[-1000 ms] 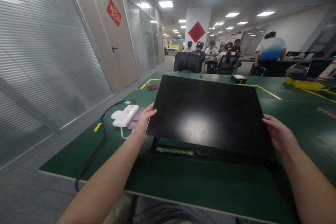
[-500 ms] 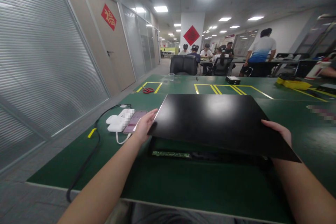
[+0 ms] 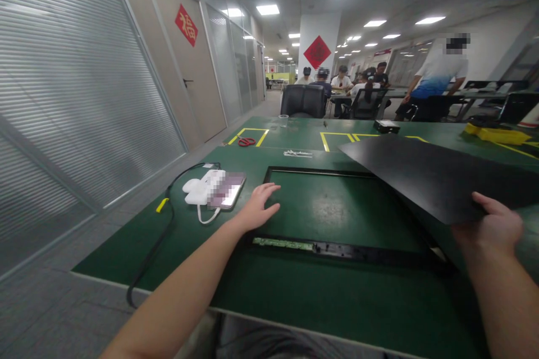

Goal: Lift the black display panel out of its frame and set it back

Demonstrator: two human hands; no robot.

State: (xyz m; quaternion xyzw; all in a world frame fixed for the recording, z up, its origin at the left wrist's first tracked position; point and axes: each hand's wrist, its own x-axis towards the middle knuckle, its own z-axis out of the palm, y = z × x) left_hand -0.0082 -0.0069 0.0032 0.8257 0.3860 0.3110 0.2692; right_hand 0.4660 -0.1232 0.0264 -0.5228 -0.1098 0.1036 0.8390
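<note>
My right hand grips the near edge of a thin black panel, thumb on top, holding it tilted above the right part of the table. My left hand is open, fingers spread, over the left side of a black rectangular frame; whether it touches the frame I cannot tell. The frame lies on the green table, and a narrow green circuit board sits along its near side. The panel hides the frame's far right corner.
Left of the frame are a phone, a white device and a black cable. Farther back are red scissors, small white parts, a black box and a yellow tray. People are in the background.
My left hand has let go of the panel and opened. My right hand has carried the panel to the right, uncovering most of the frame and the white parts. The view has shifted slightly.
</note>
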